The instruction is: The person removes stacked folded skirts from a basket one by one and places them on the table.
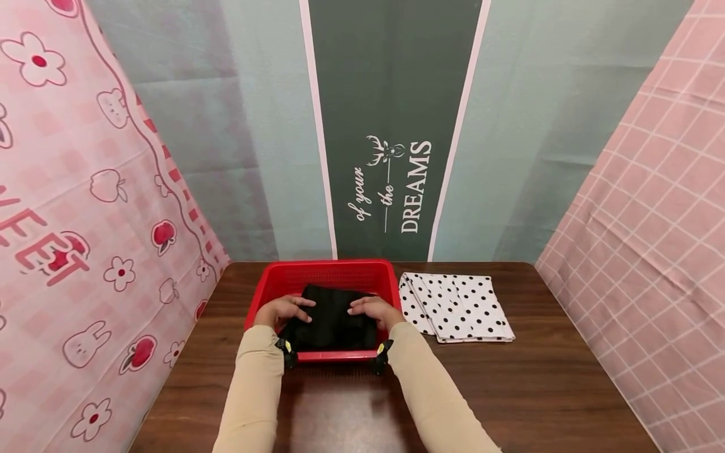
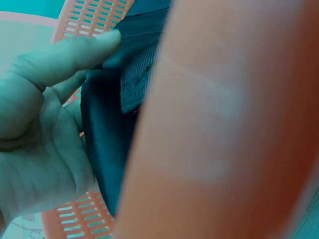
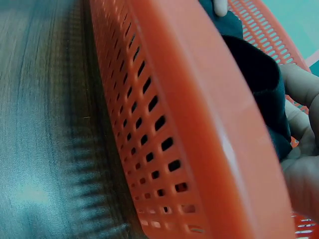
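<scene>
Inside a red perforated plastic basket (image 1: 337, 357) lies a folded black garment (image 1: 333, 321). My left hand (image 1: 283, 310) grips its left side; in the left wrist view the thumb lies on top of the garment (image 2: 107, 129), near a ribbed band, while the other fingers go behind its edge. On the opposite side my right hand (image 1: 376, 309) holds the garment's right edge. The right wrist view shows that hand (image 3: 304, 107) with its fingers against the fold, partly cut off by the frame. The basket's near rim (image 3: 199, 99) hides part of the garment in both wrist views.
To the right of the basket lies a folded white cloth with black dots (image 1: 461, 308). The basket stands toward the back of a brown wooden table (image 1: 340, 409). Printed curtains (image 1: 272, 126) hang behind and at both sides.
</scene>
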The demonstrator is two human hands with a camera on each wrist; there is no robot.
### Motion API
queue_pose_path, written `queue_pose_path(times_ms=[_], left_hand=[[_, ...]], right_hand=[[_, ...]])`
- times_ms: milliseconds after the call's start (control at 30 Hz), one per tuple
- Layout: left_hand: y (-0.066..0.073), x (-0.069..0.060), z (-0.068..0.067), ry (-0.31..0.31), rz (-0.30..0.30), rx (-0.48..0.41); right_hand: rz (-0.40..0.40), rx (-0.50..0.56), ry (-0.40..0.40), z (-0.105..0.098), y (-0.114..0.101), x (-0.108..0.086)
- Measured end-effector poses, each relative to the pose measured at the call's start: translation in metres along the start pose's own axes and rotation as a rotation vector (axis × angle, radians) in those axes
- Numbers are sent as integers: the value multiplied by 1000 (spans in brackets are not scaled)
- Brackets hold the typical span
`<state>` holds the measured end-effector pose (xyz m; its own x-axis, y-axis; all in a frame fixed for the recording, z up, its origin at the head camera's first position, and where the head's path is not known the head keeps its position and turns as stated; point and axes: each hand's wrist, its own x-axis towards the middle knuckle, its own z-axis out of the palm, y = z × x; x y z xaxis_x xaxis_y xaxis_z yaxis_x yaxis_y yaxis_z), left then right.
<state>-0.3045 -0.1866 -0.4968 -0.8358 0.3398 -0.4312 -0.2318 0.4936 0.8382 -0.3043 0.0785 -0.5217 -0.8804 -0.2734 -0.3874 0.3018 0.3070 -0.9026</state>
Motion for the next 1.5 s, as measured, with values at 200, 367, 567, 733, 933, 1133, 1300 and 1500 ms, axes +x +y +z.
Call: queue_pose_path(times_ms=[200, 367, 567, 733, 933, 1133, 1300, 1500], left_hand=[[1, -3, -1, 27, 36, 69], [2, -7, -3, 82, 58, 54], [6, -16, -4, 213, 149, 5], [8, -24, -5, 266, 195, -37], [14, -32, -2, 292, 217, -94], [18, -38, 0, 322, 235, -148], [28, -49, 2, 323, 259, -227], [37, -62, 5, 299, 311, -394]], right_hand=[[-29, -18, 27, -1, 0, -4], [-106, 98, 65, 2, -4, -4], [-196, 150, 132, 2, -15, -7], [-250, 182, 155, -1, -20, -12], [-295, 186, 128, -10, -36, -30], [-314, 303, 129, -13, -37, -29], [-329, 353, 126, -17, -43, -36], [-354, 349, 143, -23, -53, -49]])
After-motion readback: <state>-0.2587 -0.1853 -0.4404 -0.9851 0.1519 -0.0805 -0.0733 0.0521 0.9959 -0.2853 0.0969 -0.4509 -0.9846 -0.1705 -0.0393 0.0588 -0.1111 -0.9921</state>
